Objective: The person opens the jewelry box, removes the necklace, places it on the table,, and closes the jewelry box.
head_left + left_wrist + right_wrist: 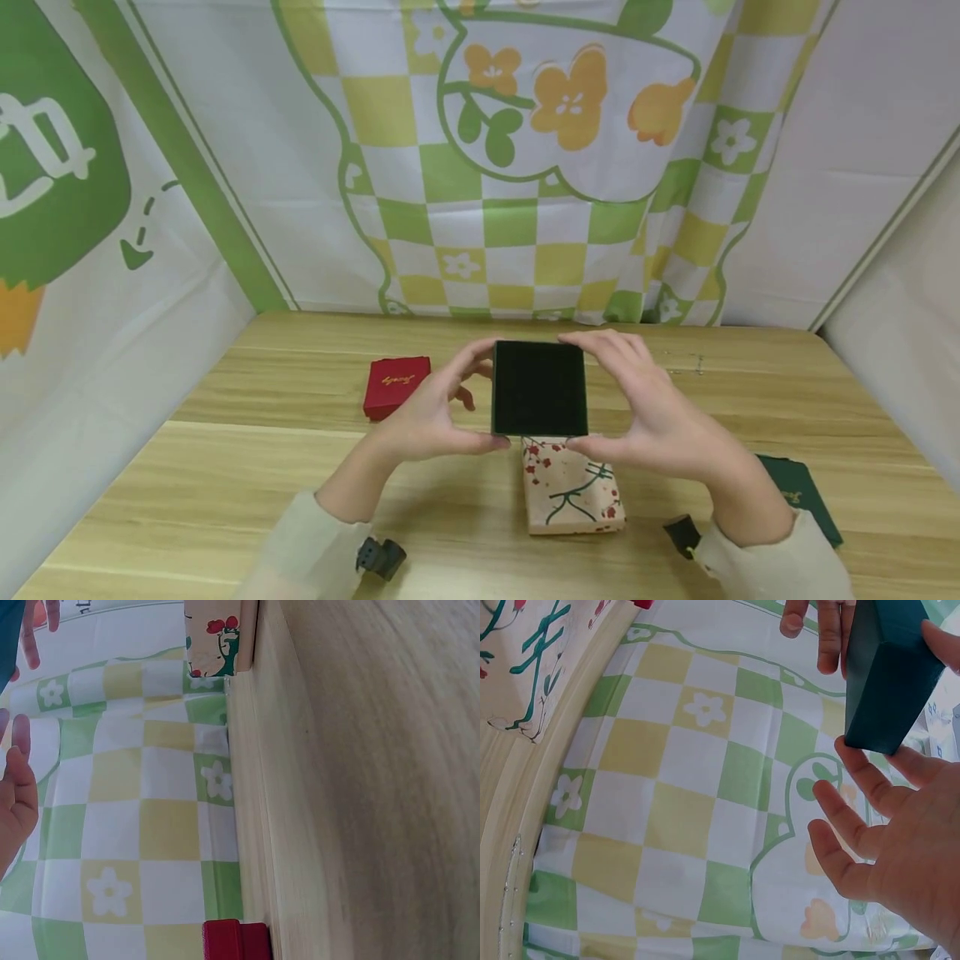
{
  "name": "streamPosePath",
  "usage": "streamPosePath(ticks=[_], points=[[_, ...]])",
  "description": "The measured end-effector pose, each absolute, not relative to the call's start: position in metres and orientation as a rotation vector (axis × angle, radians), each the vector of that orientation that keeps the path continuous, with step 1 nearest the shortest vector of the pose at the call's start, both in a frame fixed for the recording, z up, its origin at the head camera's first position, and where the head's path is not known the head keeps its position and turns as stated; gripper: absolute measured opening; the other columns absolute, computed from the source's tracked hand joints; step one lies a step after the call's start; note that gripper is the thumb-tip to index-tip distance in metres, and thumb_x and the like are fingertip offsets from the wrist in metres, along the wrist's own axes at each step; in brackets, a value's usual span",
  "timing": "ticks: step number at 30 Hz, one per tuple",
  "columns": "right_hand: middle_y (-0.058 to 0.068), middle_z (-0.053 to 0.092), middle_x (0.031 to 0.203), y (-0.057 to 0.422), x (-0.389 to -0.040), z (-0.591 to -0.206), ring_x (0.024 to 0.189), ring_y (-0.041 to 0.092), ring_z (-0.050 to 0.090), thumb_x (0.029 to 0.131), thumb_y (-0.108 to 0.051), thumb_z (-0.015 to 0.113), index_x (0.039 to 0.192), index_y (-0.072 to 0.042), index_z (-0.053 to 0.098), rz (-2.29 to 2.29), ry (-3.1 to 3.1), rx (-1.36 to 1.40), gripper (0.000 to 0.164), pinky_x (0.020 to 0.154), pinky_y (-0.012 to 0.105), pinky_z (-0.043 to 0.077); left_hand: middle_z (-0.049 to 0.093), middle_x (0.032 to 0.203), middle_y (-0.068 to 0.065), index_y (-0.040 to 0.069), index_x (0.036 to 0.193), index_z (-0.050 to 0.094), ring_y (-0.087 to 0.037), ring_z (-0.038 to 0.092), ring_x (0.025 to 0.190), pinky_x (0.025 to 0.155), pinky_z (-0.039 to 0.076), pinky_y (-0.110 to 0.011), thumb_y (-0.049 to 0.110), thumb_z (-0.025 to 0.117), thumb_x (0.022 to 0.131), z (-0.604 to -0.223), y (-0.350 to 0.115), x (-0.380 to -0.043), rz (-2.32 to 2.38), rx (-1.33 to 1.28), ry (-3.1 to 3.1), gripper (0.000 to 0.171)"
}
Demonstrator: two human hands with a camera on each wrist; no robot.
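A small dark green box [539, 388] is held up above the table, its black inner face turned toward me. My left hand [429, 412] grips its left side, with the thumb at the lower corner and a finger at the upper one. On the opposite side my right hand [660, 408] pinches it the same way. The right wrist view shows the smooth outer wall of the green box [889, 682] between fingertips and thumb, other fingers spread free. Just below lies a cream box with red blossoms [573, 492] on the table.
To the left sits a red jewelry box [393, 386] with gold lettering. A flat green lid or box [802, 496] with gold lettering lies partly behind my right forearm. Thin chain jewelry [699, 364] lies at the back right of the wooden table [225, 467]. A checkered curtain [510, 217] hangs behind.
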State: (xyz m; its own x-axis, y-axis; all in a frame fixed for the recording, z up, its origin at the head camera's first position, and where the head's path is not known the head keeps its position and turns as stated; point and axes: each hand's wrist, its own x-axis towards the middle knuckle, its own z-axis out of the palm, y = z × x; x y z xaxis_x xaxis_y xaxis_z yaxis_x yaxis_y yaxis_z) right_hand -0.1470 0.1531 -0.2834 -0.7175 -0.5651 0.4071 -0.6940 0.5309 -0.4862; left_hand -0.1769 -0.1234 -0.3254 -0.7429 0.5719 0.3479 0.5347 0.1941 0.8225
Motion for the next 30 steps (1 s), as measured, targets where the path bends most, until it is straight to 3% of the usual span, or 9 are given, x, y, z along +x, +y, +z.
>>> streamPosePath(ticks=[7,15,20,25,30], points=[[0.001,0.043,0.147,0.154,-0.15,-0.283,0.136,0.027,0.033,0.07,-0.02,0.089,0.151,-0.021,0.035,0.958,-2.544,1.104,0.098,0.106,0.066,0.033,0.057,0.131,-0.002,0.022,0.148,0.04,-0.021,0.053,0.116,0.077,0.047,-0.037,0.01,0.086,0.071,-0.325,-0.123,-0.177,1.648,1.095,2.439,0.09],[0.002,0.042,0.148,0.156,-0.152,-0.281,0.136,0.027,0.031,0.071,-0.022,0.089,0.153,-0.02,0.032,0.951,-2.555,1.113,0.1,0.105,0.064,0.034,0.063,0.129,-0.004,0.019,0.148,0.038,-0.019,0.054,0.113,0.074,0.048,-0.04,0.006,0.085,0.072,-0.324,-0.122,-0.177,1.695,1.15,2.395,0.091],[0.004,0.04,0.15,0.159,-0.152,-0.278,0.135,0.026,0.031,0.074,-0.024,0.088,0.156,-0.023,0.027,0.965,-2.576,1.121,0.103,0.103,0.065,0.035,0.063,0.13,-0.008,0.015,0.148,0.039,-0.018,0.052,0.117,0.079,0.045,-0.035,0.005,0.086,0.071,-0.324,-0.124,-0.177,1.725,1.129,2.409,0.091],[0.003,0.039,0.152,0.176,-0.15,-0.276,0.136,0.024,0.03,0.072,-0.021,0.089,0.156,-0.026,0.026,0.974,-2.563,1.075,0.106,0.105,0.067,0.032,0.062,0.134,-0.007,0.016,0.15,0.037,-0.018,0.051,0.119,0.079,0.043,-0.036,0.004,0.084,0.072,-0.327,-0.124,-0.178,1.747,1.084,2.357,0.091],[0.005,0.041,0.151,0.198,-0.15,-0.275,0.134,0.023,0.032,0.07,-0.017,0.09,0.155,-0.022,0.031,0.905,-2.535,1.055,0.103,0.1,0.063,0.033,0.061,0.135,-0.01,0.013,0.152,0.034,-0.016,0.05,0.115,0.075,0.043,-0.03,0.004,0.083,0.074,-0.331,-0.125,-0.178,1.778,1.057,2.314,0.093]])
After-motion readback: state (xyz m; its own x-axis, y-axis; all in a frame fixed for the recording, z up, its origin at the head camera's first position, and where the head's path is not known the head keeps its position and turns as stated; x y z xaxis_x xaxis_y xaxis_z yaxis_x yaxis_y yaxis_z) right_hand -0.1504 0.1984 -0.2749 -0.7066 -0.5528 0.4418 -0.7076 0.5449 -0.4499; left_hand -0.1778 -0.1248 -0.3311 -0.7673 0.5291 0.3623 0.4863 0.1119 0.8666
